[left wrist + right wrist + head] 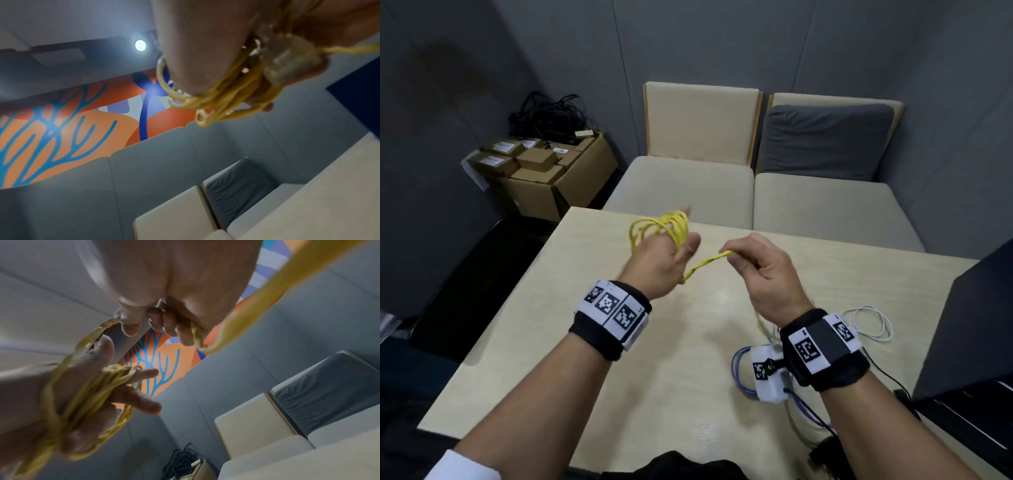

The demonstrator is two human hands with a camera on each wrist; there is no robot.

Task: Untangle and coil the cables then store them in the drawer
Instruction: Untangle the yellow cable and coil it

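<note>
A yellow cable [705, 263] runs between both hands above the pale table [619, 342]. Several of its loops form a coil [667, 226] wound round my left hand [681, 240], whose fingers point away while the thumb holds the loops; the left wrist view has the same coil [216, 100] close up. My right hand [732, 260] pinches the strand just to the right of the left hand, seen in its wrist view as curled fingers [160, 321] on the cable [197, 335]. The tail [762, 322] drops to the table under my right wrist. A blue cable [738, 370] and a white coiled cable [873, 323] lie on the table.
A dark box-like unit [976, 335] stands at the table's right edge, with a black cable [887, 373] beside it. Beige seats [681, 185] and a grey cushion [822, 144] are behind the table. Cardboard boxes [544, 171] topped with tangled black cables sit at the back left.
</note>
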